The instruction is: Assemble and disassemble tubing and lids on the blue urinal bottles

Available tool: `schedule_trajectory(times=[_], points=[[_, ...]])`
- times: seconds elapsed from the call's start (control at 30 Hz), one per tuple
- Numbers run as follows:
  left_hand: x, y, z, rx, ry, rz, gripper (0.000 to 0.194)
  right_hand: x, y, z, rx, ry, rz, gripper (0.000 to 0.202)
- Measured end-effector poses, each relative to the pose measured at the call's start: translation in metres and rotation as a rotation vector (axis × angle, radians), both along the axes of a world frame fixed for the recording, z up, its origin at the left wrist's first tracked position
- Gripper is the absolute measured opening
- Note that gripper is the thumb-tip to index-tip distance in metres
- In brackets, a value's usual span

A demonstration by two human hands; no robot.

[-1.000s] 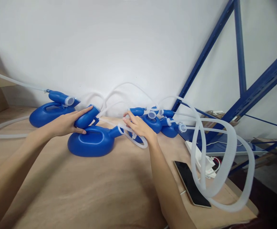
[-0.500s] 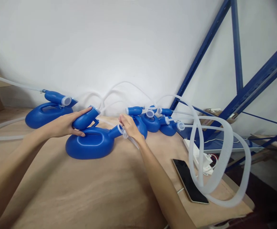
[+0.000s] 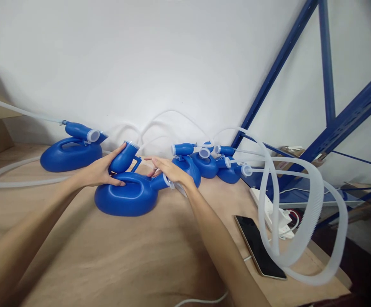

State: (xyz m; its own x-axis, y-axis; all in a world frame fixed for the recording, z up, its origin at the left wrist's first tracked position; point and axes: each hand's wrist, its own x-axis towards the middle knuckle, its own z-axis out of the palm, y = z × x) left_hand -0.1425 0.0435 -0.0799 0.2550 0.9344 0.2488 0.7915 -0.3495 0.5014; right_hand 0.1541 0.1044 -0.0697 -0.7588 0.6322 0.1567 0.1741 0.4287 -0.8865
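A blue bottle (image 3: 126, 204) with a looped handle lies on the wooden table (image 3: 140, 260), its neck pointing right. My left hand (image 3: 104, 171) is wrapped round a smaller blue cup-like piece (image 3: 124, 157) with a pale rim, above the bottle, with the thumb touching the handle. Around the bottle's neck, near the clear cap (image 3: 169, 181), is my right hand (image 3: 168, 168), its fingers extended and partly apart, pointing left. Whether its hidden fingertips touch the neck cannot be made out.
Another blue bottle (image 3: 67, 158) is at the left by the wall. Several more stand behind on the right. Looped clear tubing (image 3: 314, 204) hangs over a phone (image 3: 258, 247) and a white power strip (image 3: 270, 209). A blue metal frame (image 3: 277, 64) rises at the right.
My right hand's fingers have stretched out leftward over the bottle's neck. The cup-like piece in my left hand is tilted more upright. The whole view has shifted slightly.
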Motion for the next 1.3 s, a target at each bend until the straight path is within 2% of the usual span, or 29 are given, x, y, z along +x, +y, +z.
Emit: schedule_trajectory(times=[0.17,0.27,0.5,0.6,0.7,0.9,1.0,1.2,1.3], points=[[0.003,0.005,-0.009,0.058,0.000,0.031,0.146,-0.005,-0.011,0.011,0.354,-0.106,-0.023,0.048],[0.006,0.007,-0.012,0.091,-0.010,0.064,0.143,-0.007,-0.017,0.017,0.558,-0.198,0.027,0.043],[0.011,0.006,-0.010,0.113,-0.021,0.048,0.137,-0.020,-0.023,0.021,0.688,-0.326,0.034,0.044],[0.011,0.005,-0.009,0.123,-0.023,0.063,0.136,-0.023,-0.020,0.021,0.688,-0.324,0.075,0.046],[0.012,0.006,-0.010,0.122,0.006,0.076,0.134,-0.023,-0.016,0.022,0.616,-0.285,0.089,0.047],[0.011,0.011,-0.017,0.201,0.072,0.048,0.127,-0.023,-0.008,0.017,0.245,-0.129,0.155,0.062],[0.012,0.012,-0.021,0.250,0.080,0.051,0.123,-0.024,-0.006,0.013,0.106,-0.090,0.174,0.058],[0.018,0.011,-0.026,0.312,0.059,0.051,0.111,-0.022,-0.014,0.011,0.256,-0.039,0.126,0.039],[0.021,0.010,-0.024,0.328,0.060,0.049,0.108,-0.018,-0.020,0.006,0.327,0.045,0.022,0.037]])
